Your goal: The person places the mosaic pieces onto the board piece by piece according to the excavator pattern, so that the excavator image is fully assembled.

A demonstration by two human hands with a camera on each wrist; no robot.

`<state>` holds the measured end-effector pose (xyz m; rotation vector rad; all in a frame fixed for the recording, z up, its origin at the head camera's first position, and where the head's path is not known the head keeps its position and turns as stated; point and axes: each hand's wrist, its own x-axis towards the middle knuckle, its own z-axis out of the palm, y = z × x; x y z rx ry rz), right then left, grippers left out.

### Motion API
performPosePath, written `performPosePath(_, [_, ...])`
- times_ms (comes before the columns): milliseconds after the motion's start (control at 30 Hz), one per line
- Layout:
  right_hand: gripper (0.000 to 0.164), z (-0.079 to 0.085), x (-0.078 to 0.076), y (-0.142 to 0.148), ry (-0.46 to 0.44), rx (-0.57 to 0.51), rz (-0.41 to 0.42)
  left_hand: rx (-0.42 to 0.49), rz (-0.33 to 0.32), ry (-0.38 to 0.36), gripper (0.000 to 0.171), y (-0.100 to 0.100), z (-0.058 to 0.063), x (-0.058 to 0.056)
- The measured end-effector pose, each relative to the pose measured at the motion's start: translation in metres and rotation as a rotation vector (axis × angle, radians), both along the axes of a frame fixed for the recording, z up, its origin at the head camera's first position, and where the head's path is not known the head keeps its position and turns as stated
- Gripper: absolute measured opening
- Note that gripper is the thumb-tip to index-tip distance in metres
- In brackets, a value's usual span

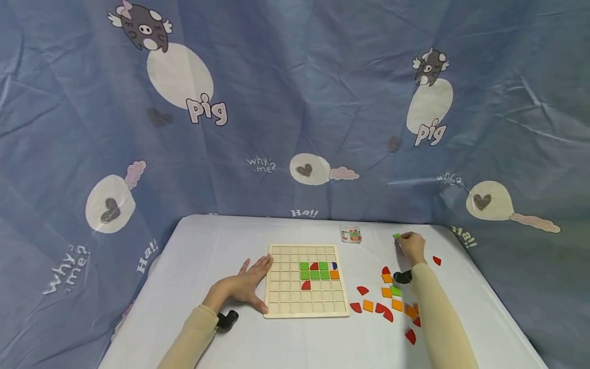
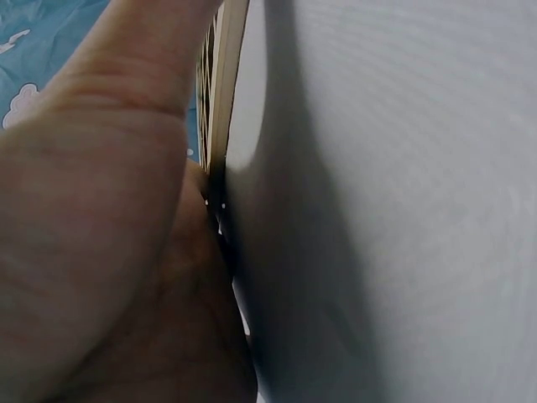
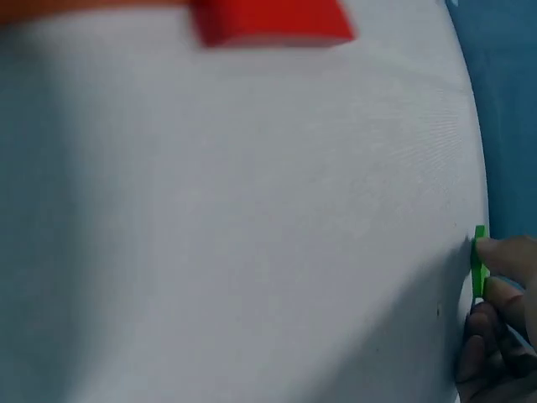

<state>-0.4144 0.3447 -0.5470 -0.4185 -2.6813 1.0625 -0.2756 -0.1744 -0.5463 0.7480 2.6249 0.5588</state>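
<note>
A pale wooden grid board (image 1: 281,296) lies on the white table, with green squares, red quarter-circles, an orange square and a blue piece in some of its cells. My left hand (image 1: 245,283) rests against the board's left edge, thumb and fingers spread. Beyond the scattered pieces, at the far right, my right hand (image 1: 413,247) pinches a small green square tile (image 1: 397,236) between thumb and fingers. The right wrist view shows that green tile (image 3: 479,262) held at the fingertips.
Loose orange squares (image 1: 386,292), red quarter-circles (image 1: 362,290) and a green square (image 1: 395,291) lie right of the board, some partly under the right forearm. A small patterned card (image 1: 351,234) lies behind the board. A blue printed cloth (image 1: 276,128) hangs behind the table.
</note>
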Motion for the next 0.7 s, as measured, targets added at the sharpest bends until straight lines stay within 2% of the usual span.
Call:
performPosePath(333, [0.033, 0.008, 0.011, -0.001, -0.135, 0.006, 0.066, -0.01, 0.017, -0.011, 0.139, -0.001, -0.001, -0.001])
performPosePath(567, [0.033, 0.009, 0.017, -0.002, -0.175, 0.022, 0.067, -0.004, 0.003, -0.006, 0.14, -0.001, -0.003, -0.003])
performPosePath(700, [0.033, 0.011, 0.022, -0.001, -0.176, 0.05, 0.095, 0.005, 0.0, -0.003, 0.14, -0.001, -0.004, -0.003])
